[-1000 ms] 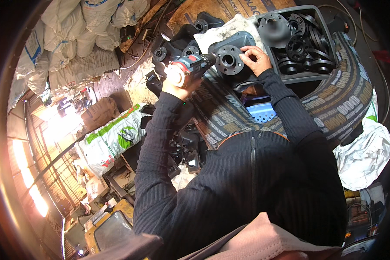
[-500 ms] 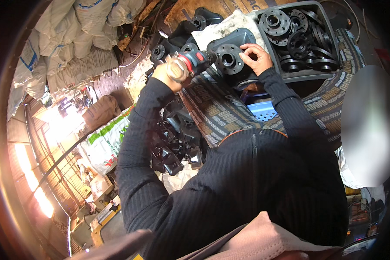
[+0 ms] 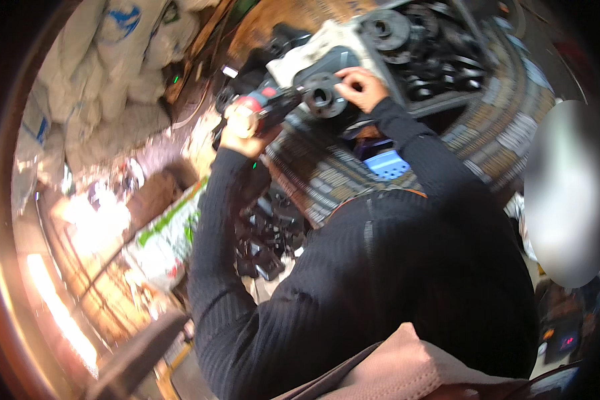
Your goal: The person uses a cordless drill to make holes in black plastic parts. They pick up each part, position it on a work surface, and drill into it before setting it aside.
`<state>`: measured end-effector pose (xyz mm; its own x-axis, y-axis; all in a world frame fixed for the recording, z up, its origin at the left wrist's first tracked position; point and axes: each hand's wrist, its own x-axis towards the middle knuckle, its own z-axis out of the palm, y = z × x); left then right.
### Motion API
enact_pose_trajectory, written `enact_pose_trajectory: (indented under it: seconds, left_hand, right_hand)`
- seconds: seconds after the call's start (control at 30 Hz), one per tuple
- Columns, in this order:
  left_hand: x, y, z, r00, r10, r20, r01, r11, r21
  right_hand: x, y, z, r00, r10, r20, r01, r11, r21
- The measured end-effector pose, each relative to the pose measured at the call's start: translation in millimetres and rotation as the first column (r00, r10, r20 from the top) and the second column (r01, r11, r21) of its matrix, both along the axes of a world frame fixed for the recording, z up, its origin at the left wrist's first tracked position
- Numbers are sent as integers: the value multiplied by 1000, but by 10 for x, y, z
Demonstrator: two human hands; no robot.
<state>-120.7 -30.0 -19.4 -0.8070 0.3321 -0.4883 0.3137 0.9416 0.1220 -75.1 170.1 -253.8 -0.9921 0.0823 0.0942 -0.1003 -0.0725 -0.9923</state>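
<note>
My left hand [image 3: 242,127] is wrapped round a red and black power drill [image 3: 267,101], whose nose points at the left side of a round black flange [image 3: 325,95]. Blur hides whether the drill's tip touches it. The flange has a hole in its centre and smaller holes around it. It sits against a dark, square-edged part [image 3: 337,60] lying on a white sack [image 3: 327,41]. At the flange's upper right rim, my right hand [image 3: 365,88] is closed, with thumb and forefinger curled at the edge.
A grey bin [image 3: 440,103] full of black flanges stands at the right, beside a patterned padded surface [image 3: 507,127]. Several black parts [image 3: 267,240] are heaped below my left arm. White sacks [image 3: 107,100] are piled at the left, and a blue perforated piece [image 3: 387,165] lies near my waist.
The whole view has shifted and blurred, so the hands, drill and flange appear farther left and slightly lower. Relative to the flange, both hands stay in nearly the same place.
</note>
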Motion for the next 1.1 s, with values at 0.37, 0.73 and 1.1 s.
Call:
enact_pose_trajectory:
  seconds: [0.37, 0.73, 1.1]
  left_hand:
    - [1496, 658, 29, 920, -226, 321, 309, 921, -236]
    - [1554, 808, -602, 848, -369, 380, 387, 922, 31]
    - [1637, 630, -652, 877, -285, 387, 310, 951, -3]
  right_hand:
    - [292, 1762, 1918, 718, -359, -596, 567, 798, 203]
    - [1995, 3099, -1421, 543, -440, 715, -363, 644, 673]
    - [1818, 3130, -2156, 499, -541, 677, -403, 546, 734]
